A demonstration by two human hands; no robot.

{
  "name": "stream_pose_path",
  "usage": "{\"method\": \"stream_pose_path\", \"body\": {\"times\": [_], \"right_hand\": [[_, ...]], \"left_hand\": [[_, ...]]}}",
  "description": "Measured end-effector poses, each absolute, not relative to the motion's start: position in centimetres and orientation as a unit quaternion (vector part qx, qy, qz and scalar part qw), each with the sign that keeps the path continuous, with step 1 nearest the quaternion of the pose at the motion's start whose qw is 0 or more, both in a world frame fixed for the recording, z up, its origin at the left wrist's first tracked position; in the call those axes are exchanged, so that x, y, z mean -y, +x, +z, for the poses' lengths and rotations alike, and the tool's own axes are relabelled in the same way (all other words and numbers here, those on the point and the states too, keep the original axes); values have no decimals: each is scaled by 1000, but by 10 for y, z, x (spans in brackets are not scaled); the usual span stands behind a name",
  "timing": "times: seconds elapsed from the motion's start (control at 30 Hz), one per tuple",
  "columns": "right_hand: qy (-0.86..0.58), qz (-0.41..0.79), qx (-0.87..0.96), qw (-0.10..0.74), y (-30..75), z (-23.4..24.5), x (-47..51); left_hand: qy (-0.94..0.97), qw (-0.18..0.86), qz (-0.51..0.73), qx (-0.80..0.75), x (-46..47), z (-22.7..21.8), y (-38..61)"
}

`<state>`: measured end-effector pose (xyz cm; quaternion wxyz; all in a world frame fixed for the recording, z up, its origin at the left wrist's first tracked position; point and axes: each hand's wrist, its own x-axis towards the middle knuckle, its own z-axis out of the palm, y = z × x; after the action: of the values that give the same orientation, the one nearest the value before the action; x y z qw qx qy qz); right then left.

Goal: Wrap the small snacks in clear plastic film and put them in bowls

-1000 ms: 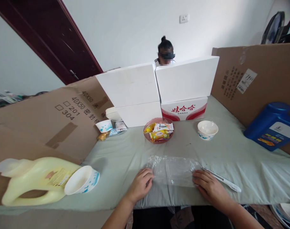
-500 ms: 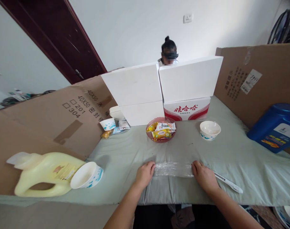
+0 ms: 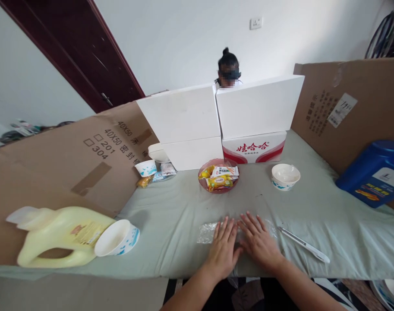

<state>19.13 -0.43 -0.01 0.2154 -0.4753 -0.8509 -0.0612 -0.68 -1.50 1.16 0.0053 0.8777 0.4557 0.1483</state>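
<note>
A folded clear plastic bag (image 3: 206, 233) lies on the pale green cloth near the table's front edge. My left hand (image 3: 223, 246) lies flat on it, fingers stretched out. My right hand (image 3: 258, 242) presses flat beside it, touching the left hand, fingers spread. Only the bag's left end and a bit at the right show past my hands. A white pen-like tool (image 3: 304, 244) lies just right of my right hand.
A pink bowl of snack packets (image 3: 218, 177) sits mid-table, a white bowl (image 3: 285, 175) to its right. A yellow jug (image 3: 51, 235) and a tipped cup (image 3: 116, 237) lie left, a blue jug (image 3: 374, 172) right. Cardboard walls and white boxes (image 3: 255, 108) enclose the table; a person sits behind.
The plastic was folded narrower between my hands. Both hands then moved from its two ends to the middle and now lie flat side by side on it.
</note>
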Motion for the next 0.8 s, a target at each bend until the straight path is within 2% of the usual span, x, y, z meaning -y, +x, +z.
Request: {"method": "stream_pose_path", "body": {"times": [0.1,0.2,0.43,0.57,0.67,0.8], "right_hand": [[-478,-32,863,157,192,-18,7],[-512,-16,848,134,205,-30,11],[-552,-55,812,178,242,-40,21],[-547,-24,814,195,254,-31,23],[-544,34,813,205,252,-12,25],[-533,147,807,210,241,16,34]], "left_hand": [[884,28,86,-458,18,1,-4],[879,30,61,-471,18,-5,-20],[818,-33,81,-569,17,-23,-84],[777,-62,160,-605,19,-18,-85],[800,-13,239,-551,30,2,-49],[865,109,267,-411,50,18,18]]}}
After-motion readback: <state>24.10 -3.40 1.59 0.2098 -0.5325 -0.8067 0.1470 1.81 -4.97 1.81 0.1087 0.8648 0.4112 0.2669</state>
